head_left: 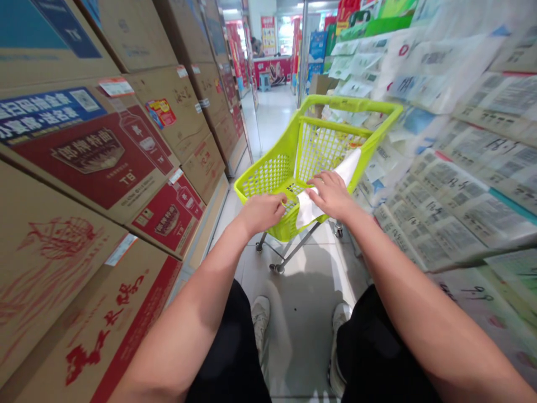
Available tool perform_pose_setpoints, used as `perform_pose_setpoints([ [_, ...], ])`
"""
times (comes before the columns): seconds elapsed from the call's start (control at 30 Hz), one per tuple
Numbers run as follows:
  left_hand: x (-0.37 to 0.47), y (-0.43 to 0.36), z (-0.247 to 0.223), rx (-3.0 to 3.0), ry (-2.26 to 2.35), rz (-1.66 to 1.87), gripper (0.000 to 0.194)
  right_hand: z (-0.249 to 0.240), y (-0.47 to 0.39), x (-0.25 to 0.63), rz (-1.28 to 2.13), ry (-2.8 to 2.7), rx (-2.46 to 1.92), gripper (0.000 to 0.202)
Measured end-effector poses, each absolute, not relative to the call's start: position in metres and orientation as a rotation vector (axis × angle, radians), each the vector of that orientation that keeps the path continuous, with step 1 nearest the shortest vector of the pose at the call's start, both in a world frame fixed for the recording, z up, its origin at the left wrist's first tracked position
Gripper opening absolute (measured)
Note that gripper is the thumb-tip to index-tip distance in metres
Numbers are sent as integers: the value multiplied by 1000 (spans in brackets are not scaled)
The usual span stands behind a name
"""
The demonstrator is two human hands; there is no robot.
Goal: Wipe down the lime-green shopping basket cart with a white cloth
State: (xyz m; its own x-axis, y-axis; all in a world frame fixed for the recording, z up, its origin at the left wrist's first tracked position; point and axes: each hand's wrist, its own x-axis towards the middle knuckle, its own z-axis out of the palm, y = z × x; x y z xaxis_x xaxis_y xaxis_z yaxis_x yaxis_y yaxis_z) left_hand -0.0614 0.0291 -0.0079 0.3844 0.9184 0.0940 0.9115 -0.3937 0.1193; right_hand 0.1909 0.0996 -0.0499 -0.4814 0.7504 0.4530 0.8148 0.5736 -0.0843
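Note:
A lime-green plastic shopping cart [268,173] stands in front of me on thin metal legs with small wheels. Fingers curled, my left hand [265,211] grips the near rim of its basket. A white cloth or sheet of paper [309,208] lies along the cart's near right side. My right hand [331,193] is closed over this white piece with bent fingers, pressing it against the side of the cart. Through the mesh the basket floor shows, with a small dark label on it. The far handle bar tops the cart.
Stacked cardboard cartons [92,145] line the left side. On the right, tissue packs [457,196] in plastic wrap are piled high beside the cart. Tiled floor [289,319] runs between them toward a pink counter [281,68], a blue stool [264,81] and a person [255,47] far back.

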Motion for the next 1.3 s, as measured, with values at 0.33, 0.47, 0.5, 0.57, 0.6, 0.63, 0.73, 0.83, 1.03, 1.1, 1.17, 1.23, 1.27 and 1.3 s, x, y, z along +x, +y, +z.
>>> perform_pose_setpoints([
  [0.33, -149, 60, -39, 2350, 2166, -3, 51, -50, 92, 192, -41, -2612, -1147, 90],
  [0.47, -152, 59, -39, 2396, 2155, 51, 53, -44, 84, 183, -21, -2709, -1034, 84],
  [0.5, -152, 58, -38, 2396, 2161, 56, 53, -42, 80, 180, -27, -2730, -1020, 83],
  [0.57, -150, 56, -35, 2395, 2163, 58, 52, -39, 71, 172, -53, -2760, -1022, 81],
  [0.6, -149, 56, -34, 2396, 2162, 53, 52, -38, 65, 168, -67, -2767, -1036, 80],
  [0.63, -148, 55, -33, 2398, 2162, 42, 52, -38, 58, 164, -80, -2772, -1056, 77],
  [0.73, -145, 55, -30, 2409, 2160, 4, 56, -36, 40, 154, -103, -2785, -1129, 62],
  [0.83, -143, 57, -29, 2379, 2137, -10, 62, -31, 30, 153, -82, -2848, -1161, 40],
  [1.03, -146, 68, -36, 2444, 1908, 72, 60, -18, 37, 158, -101, -2938, -1204, 25],
  [1.1, -148, 70, -39, 2460, 1831, 110, 54, -20, 37, 155, -150, -2933, -1233, 28],
  [1.17, -150, 71, -41, 2483, 1772, 134, 46, -24, 36, 151, -164, -2914, -1243, 27],
  [1.23, -152, 70, -41, 2510, 1721, 138, 40, -27, 32, 146, -148, -2890, -1246, 25],
  [1.27, -152, 69, -40, 2523, 1696, 134, 38, -28, 30, 144, -138, -2876, -1259, 25],
  [1.3, -152, 68, -39, 2536, 1673, 130, 37, -28, 28, 140, -129, -2864, -1279, 25],
])
